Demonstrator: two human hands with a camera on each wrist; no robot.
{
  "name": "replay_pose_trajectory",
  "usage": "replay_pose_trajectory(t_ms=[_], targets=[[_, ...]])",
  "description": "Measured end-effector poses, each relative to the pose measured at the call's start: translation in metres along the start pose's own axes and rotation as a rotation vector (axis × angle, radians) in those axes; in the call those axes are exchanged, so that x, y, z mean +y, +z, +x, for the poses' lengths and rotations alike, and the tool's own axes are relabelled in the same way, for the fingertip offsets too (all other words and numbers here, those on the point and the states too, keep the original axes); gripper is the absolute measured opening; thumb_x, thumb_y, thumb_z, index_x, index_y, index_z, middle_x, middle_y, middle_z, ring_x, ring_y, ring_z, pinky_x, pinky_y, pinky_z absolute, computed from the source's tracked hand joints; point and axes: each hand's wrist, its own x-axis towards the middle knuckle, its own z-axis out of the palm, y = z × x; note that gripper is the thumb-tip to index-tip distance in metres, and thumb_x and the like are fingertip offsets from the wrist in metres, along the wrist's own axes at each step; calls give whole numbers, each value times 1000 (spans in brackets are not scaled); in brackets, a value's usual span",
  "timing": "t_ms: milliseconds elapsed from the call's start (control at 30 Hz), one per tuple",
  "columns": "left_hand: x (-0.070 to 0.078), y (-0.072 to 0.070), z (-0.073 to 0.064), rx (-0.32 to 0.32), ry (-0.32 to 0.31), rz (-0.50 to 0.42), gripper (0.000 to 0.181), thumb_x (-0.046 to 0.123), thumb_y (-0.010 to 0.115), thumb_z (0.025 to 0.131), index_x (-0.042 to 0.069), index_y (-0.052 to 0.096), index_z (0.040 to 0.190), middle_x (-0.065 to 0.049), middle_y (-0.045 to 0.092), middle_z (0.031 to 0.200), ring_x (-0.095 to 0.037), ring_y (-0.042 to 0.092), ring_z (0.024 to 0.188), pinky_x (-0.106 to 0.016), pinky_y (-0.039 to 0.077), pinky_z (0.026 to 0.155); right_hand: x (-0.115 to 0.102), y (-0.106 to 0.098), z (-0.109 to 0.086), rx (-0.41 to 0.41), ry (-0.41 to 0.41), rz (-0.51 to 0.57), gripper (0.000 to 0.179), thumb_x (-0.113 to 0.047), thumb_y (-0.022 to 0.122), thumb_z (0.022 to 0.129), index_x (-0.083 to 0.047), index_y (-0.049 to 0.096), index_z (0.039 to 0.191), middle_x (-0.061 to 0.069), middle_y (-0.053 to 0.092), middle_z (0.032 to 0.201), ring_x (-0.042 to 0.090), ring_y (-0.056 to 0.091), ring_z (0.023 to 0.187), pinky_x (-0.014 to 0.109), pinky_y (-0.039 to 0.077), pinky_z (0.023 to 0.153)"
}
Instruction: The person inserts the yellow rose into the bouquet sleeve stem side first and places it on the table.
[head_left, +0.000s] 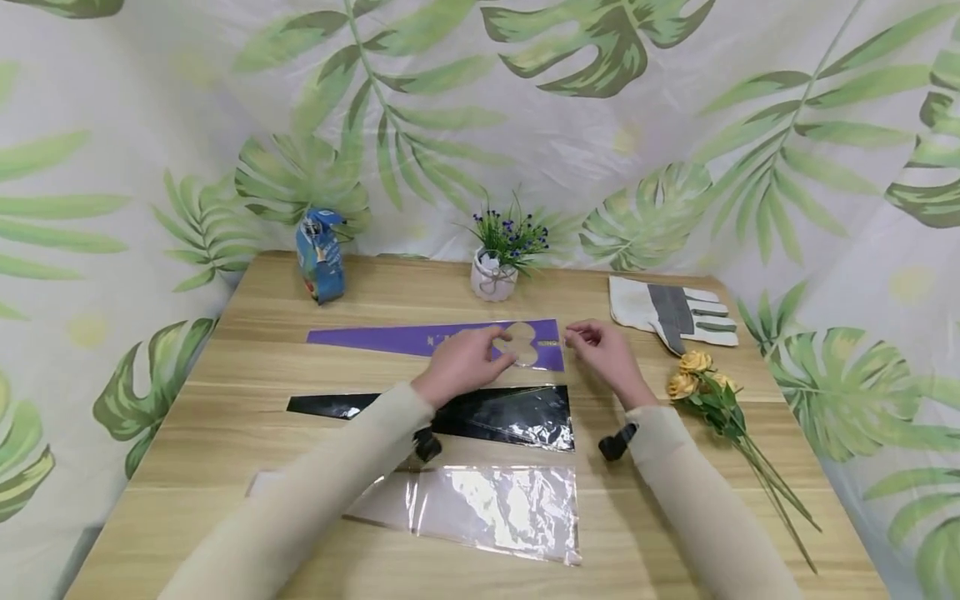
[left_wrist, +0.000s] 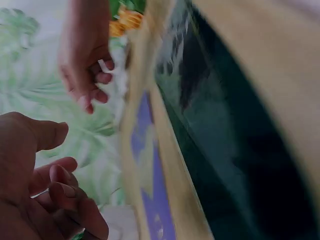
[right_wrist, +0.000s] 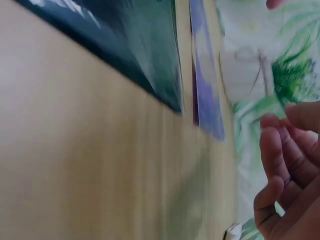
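Note:
A purple tapered flower sleeve [head_left: 390, 335] with a clear cut-out window lies flat at the back. Over its right part hovers my left hand [head_left: 467, 360], thumb and fingers apart and loosely bent, nothing between them. Just past the sleeve's wide right end is my right hand [head_left: 606, 357], its fingers loosely curled and thumb close to the index finger; the right wrist view shows nothing held in these fingers [right_wrist: 274, 150]. Nearer me lies a shiny black tapered sleeve [head_left: 517, 417], partly hidden by my left forearm. A transparent sleeve [head_left: 480, 508] lies closest to me.
At the back stand a blue bag [head_left: 321, 258] and a white pot [head_left: 492, 279] with a purple-flowered plant. A white and grey work glove [head_left: 670, 311] lies back right, near yellow roses [head_left: 697, 373] whose long stems point toward me. Leaf-patterned cloth [head_left: 420, 108] hangs behind the table.

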Motion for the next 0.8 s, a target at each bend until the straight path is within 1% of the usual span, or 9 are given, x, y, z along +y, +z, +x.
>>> replay_pose_trajectory(t_ms=[100, 200, 267, 333, 367, 533, 600, 667, 800], targets=[[2, 14, 32, -73, -9, 17, 45, 45, 62, 100, 15, 65, 133, 5, 58, 69, -12, 55, 59, -31, 42, 48, 11, 3, 20, 33, 24, -36, 20, -20, 70, 97, -2, 74, 106, 8, 74, 88, 28, 67, 81, 34, 51, 72], [2, 25, 49, -100, -30, 39, 45, 43, 62, 100, 15, 63, 135, 2, 60, 69, -14, 56, 58, -32, 43, 46, 15, 8, 28, 26, 29, -64, 18, -20, 71, 96, -5, 76, 104, 5, 73, 86, 24, 66, 79, 34, 50, 71], [2, 29, 57, -100, -34, 67, 45, 42, 63, 100, 15, 62, 136, 1, 65, 79, -14, 59, 64, -32, 47, 49, 16, 10, 31, 9, 29, -85, 18, -20, 71, 95, -6, 76, 105, 6, 73, 87, 23, 65, 79, 36, 51, 71], [1, 30, 62, -119, -26, 88, 49, 41, 64, 99, 13, 60, 139, -3, 71, 92, -18, 65, 73, -35, 51, 55, 18, 9, 32, -9, 45, -124, 19, -21, 72, 95, -6, 75, 106, 7, 72, 90, 23, 65, 81, 39, 52, 73], [0, 32, 65, -152, -19, 91, 48, 41, 64, 99, 10, 61, 136, -5, 71, 97, -21, 66, 78, -37, 53, 60, 20, 9, 32, -25, 56, -161, 21, -23, 72, 95, -6, 75, 107, 7, 72, 92, 23, 66, 83, 40, 52, 75], [-7, 39, 73, -408, -3, 107, 63, 44, 62, 98, 2, 50, 144, -16, 65, 124, -29, 64, 106, -45, 53, 85, 27, 15, 27, -159, 95, -318, 37, -32, 74, 94, -5, 73, 119, 5, 73, 101, 22, 66, 90, 42, 51, 85], [-10, 43, 74, -474, -1, 113, 72, 47, 59, 99, 1, 41, 152, -17, 59, 136, -30, 60, 117, -47, 49, 93, 27, 17, 27, -190, 91, -298, 37, -31, 75, 93, -4, 72, 119, 5, 72, 102, 23, 66, 91, 42, 51, 85], [-12, 46, 78, -486, 13, 104, 76, 46, 57, 100, -1, 34, 155, -18, 54, 144, -32, 56, 124, -48, 46, 99, 27, 19, 29, -176, 96, -249, 34, -29, 76, 93, -4, 72, 115, 6, 72, 101, 23, 65, 91, 41, 51, 85], [-12, 47, 81, -465, 33, 54, 74, 42, 55, 102, -3, 31, 156, -21, 46, 151, -35, 50, 133, -46, 39, 108, 28, 18, 33, -128, 116, -193, 23, -26, 77, 92, -7, 72, 104, 6, 70, 99, 23, 63, 91, 41, 50, 85]])
